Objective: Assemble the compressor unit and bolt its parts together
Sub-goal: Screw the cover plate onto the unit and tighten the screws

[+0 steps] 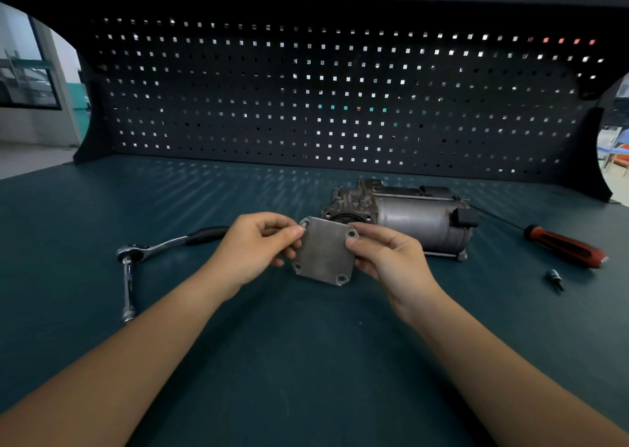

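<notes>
Both forearms reach in from the near edge of the dark green surface, over its middle.

Left hand: fingers curled, thumb and fingertips pinching the left edge of the cover plate near its upper left corner hole.

Right hand: fingers curled, thumb on the plate's front face by the upper right hole, the other fingers behind the plate.

Cover plate: flat, grey metal, roughly square, one bolt hole at each corner, tilted. Held up off the surface between the two hands, just in front of the compressor.

Left of the hands: ratchet wrench lying on the surface, black grip pointing toward the left hand, extension bar running from its head toward the near edge.

Toward the right edge: small socket bit lying alone; just beyond it a screwdriver, red and black handle, shaft pointing toward the compressor.

Compressor: on its side behind the hands, toward the far edge. Open round end faces the plate; cylindrical motor body extends to the right.

Far edge: black pegboard standing upright.
</notes>
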A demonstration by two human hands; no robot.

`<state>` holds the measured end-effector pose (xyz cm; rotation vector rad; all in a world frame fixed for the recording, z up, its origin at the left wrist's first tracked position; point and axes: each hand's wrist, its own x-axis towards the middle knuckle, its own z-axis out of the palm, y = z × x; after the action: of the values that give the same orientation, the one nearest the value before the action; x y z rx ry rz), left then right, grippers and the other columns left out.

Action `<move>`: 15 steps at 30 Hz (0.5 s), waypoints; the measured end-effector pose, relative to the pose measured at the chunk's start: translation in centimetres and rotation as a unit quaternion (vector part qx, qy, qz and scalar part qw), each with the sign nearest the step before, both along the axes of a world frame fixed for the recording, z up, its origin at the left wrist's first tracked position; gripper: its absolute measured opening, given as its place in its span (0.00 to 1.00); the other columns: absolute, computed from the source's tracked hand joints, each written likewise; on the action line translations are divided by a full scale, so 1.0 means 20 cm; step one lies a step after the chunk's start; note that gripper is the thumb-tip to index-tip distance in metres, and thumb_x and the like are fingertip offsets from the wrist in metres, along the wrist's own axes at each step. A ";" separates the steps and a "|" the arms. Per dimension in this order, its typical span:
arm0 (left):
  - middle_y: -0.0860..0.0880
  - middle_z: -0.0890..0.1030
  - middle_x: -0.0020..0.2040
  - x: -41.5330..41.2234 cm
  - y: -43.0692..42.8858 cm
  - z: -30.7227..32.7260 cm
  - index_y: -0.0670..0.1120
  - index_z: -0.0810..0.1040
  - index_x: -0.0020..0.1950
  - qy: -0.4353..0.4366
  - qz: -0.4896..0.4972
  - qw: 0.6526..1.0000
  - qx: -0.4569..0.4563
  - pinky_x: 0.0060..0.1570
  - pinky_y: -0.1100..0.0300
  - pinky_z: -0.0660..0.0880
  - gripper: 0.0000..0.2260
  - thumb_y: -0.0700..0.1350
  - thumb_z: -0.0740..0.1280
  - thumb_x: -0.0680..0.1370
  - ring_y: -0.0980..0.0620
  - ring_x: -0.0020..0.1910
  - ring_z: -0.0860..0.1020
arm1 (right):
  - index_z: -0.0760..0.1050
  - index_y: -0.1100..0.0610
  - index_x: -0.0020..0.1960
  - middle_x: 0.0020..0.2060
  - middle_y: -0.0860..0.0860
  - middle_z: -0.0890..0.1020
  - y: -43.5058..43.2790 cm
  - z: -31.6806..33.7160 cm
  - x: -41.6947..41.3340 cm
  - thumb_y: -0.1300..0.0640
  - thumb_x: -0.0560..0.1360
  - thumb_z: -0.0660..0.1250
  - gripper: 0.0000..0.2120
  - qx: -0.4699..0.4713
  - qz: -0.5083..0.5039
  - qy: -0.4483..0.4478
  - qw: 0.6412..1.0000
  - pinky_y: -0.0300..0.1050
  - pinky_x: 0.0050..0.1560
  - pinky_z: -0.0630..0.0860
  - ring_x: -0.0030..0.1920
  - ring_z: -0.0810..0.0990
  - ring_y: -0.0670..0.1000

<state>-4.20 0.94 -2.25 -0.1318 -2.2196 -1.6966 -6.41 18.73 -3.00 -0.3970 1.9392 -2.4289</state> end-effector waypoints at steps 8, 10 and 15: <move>0.55 0.80 0.28 -0.02 -0.01 -0.02 0.48 0.79 0.38 0.010 0.015 0.999 -0.028 0.28 0.70 0.73 0.06 0.39 0.69 0.74 0.63 0.26 0.76 | 0.79 0.52 0.43 0.37 0.48 0.82 0.01 -0.01 -0.01 0.68 0.71 0.68 0.11 0.037 0.002 0.029 0.999 0.30 0.35 0.75 0.36 0.80 0.40; 0.54 0.80 0.28 -0.02 -0.01 -0.03 0.49 0.78 0.36 0.035 0.040 0.996 -0.067 0.28 0.71 0.72 0.08 0.40 0.70 0.73 0.63 0.26 0.76 | 0.79 0.53 0.43 0.37 0.48 0.82 0.01 -0.01 -0.01 0.69 0.71 0.68 0.11 0.046 0.015 0.038 0.998 0.29 0.35 0.75 0.35 0.80 0.39; 0.56 0.79 0.38 -0.03 -0.03 -0.04 0.52 0.76 0.38 0.101 0.099 0.979 -0.148 0.37 0.74 0.72 0.07 0.44 0.73 0.71 0.61 0.36 0.76 | 0.79 0.54 0.42 0.35 0.47 0.83 0.01 -0.02 -0.01 0.70 0.71 0.67 0.12 0.042 0.027 0.039 0.998 0.30 0.36 0.76 0.34 0.80 0.38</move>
<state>-4.74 0.29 -3.01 -0.1435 -2.2336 -1.1881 -6.59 18.87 -3.40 -0.5417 2.0240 -2.3232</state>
